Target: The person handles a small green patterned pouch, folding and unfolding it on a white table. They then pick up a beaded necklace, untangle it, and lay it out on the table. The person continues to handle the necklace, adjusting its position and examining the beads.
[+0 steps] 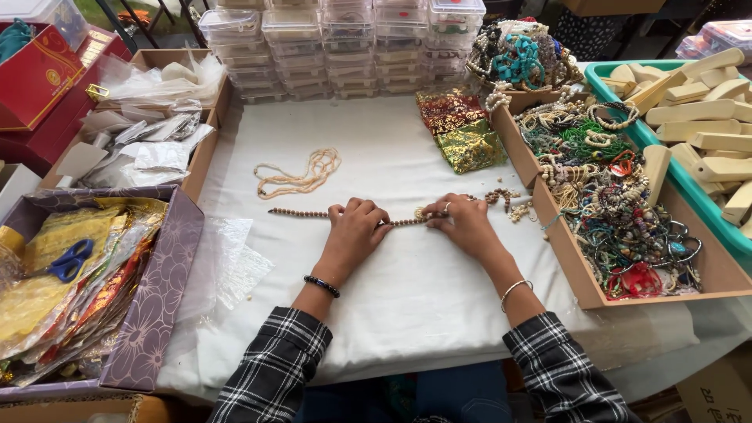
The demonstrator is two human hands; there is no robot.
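Both hands rest on the white cloth (407,290) at the middle of the table, knuckles up, fingers curled down. The left hand (356,229) presses on a strand of brown beads (298,212); its fingers are closed narrow over the strand, and the pinch itself is hidden beneath them. The right hand (464,223) covers the strand further right, fingers likewise bent close; it appears to grip the beads, though the fingertips cannot be seen.

The strand's long axis runs left to right, roughly parallel to the near table edge. Its free end lies left of the left hand, so that hand is the nearer to it. A short exposed run shows between the two hands. To the right of the right hand the strand ends in a loose cluster of pale beads (513,202), just beside the wall of the wooden tray (576,270) heaped with bracelets and necklaces.

A separate cream bead necklace (301,176) lies coiled on the cloth, farther away and apart from both hands. Two brocade pouches (462,129) sit far right. Blue-handled scissors (66,262) lie in the box at near left, well apart.
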